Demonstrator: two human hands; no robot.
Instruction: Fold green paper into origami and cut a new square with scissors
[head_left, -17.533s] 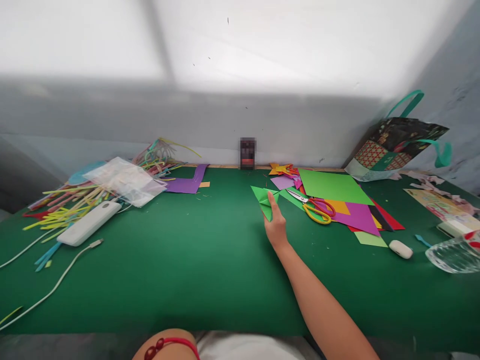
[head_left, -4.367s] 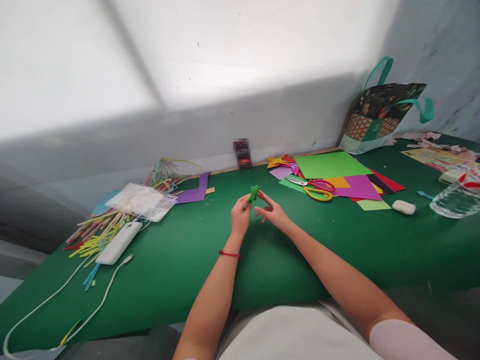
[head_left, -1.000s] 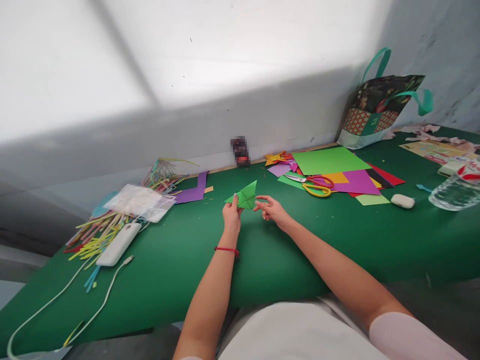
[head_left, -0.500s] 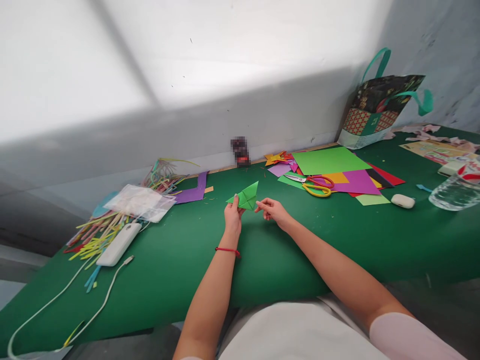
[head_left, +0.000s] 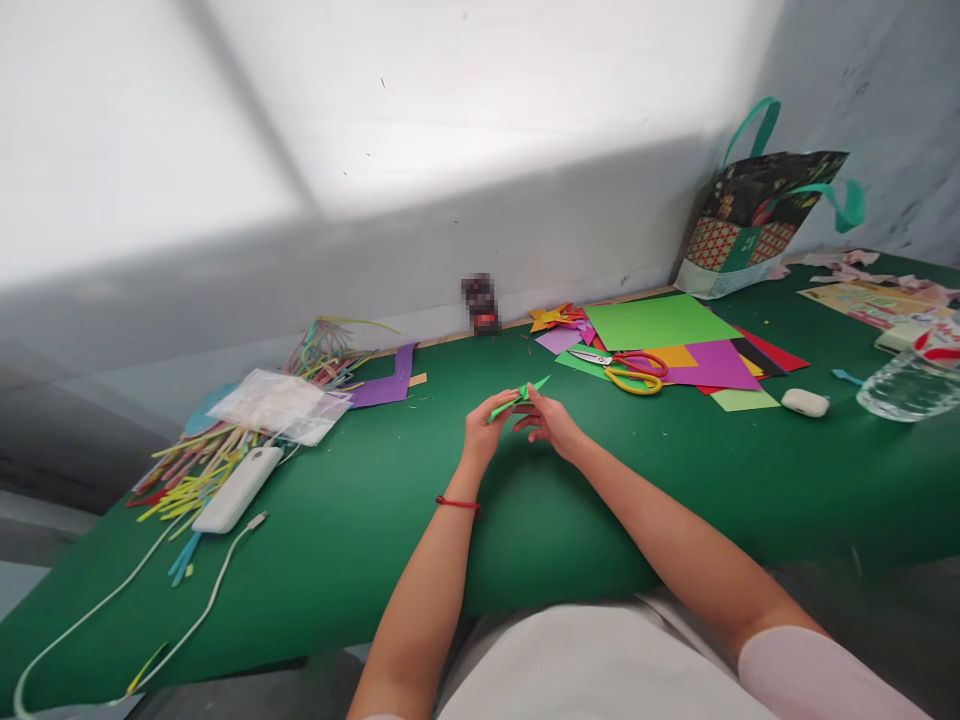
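A folded piece of green paper (head_left: 541,383) is held up above the table near its middle, turned nearly edge-on so that only thin slanting parts of it show. My left hand (head_left: 484,430) pinches its left part, with the fingers reaching along it. On the other side my right hand (head_left: 553,424) has thumb and fingertips closed on the paper near its centre, while the lower fingers are curled loosely beneath. The fingers cover much of the folds.
Scissors (head_left: 636,372) lie by coloured sheets (head_left: 664,322) on the right. Beyond are a white case (head_left: 805,403), a plastic bottle (head_left: 911,385) and a bag (head_left: 754,225). Leftward are paper strips (head_left: 180,490), a plastic sleeve (head_left: 274,403), a power bank (head_left: 238,490) and its cable (head_left: 217,585).
The green paper has turned from showing its broad face to nearly edge-on. My right hand, which was just beside it, now grips it too. My left hand has shifted slightly right.
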